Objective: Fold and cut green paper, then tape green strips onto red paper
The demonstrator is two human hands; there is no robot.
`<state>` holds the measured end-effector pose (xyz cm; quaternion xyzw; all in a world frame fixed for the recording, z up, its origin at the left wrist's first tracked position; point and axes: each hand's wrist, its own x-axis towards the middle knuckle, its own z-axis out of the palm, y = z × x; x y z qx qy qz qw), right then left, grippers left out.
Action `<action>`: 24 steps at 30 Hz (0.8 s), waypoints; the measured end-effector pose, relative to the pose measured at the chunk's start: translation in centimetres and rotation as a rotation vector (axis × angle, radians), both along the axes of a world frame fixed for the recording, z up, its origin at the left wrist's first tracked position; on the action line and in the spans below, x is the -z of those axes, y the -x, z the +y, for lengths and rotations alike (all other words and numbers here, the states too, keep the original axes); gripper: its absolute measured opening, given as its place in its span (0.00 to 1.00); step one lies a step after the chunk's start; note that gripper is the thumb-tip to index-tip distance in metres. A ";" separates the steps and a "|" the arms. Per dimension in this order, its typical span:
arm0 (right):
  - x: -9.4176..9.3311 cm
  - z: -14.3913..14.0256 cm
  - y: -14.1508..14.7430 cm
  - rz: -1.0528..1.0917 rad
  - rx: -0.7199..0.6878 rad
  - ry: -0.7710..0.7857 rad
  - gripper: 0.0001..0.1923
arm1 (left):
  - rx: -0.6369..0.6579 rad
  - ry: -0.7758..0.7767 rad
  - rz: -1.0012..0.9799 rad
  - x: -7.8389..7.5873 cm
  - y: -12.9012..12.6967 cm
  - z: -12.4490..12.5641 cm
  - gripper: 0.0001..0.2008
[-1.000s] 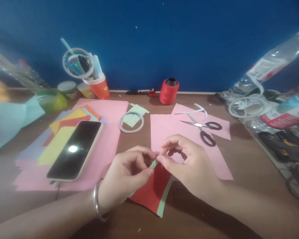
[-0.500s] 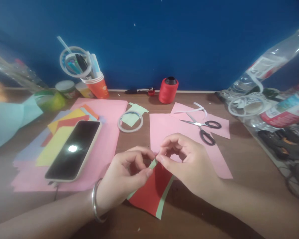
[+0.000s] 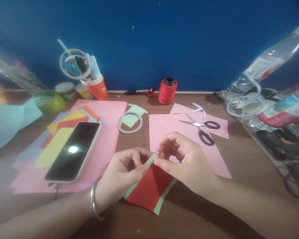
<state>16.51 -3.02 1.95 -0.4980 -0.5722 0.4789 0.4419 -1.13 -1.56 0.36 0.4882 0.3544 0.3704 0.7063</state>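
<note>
Between my hands is a red paper piece (image 3: 151, 186) with pale green strips along its left and right edges. My left hand (image 3: 127, 171), with a silver bangle (image 3: 96, 202) at its wrist, pinches the left green strip (image 3: 149, 162) between thumb and fingers. My right hand (image 3: 181, 157) has its thumb and curled fingers at the top of the paper, beside that strip's upper end. The fingers behind the sheet are partly hidden. The paper bows slightly, its lower edge tilted toward me.
Scissors (image 3: 201, 125) lie on pink paper (image 3: 161, 127) to the right. A tape roll (image 3: 129, 122) and green paper scraps (image 3: 137, 109) are behind my left hand. A phone (image 3: 73, 152) rests on coloured sheets. A red thread spool (image 3: 167, 91), a pen cup (image 3: 96, 88) and bottles (image 3: 286, 108) stand farther back.
My left thumb has shifted slightly down and left along the green strip, and more of its upper end shows. My right fingers have loosened slightly at the top corner.
</note>
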 end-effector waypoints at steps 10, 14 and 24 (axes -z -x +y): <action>0.6 0.7 -0.1 0.032 -0.023 0.105 0.07 | -0.008 0.010 0.151 0.1 -0.2 0.2 0.08; 0.5 0.7 -0.1 0.021 0.037 0.131 0.06 | -0.044 -0.078 0.397 0.1 -0.3 0.3 0.07; 1.2 1.2 -0.4 0.305 -0.017 0.319 0.08 | 0.027 -0.016 0.540 -0.3 -0.3 0.4 0.09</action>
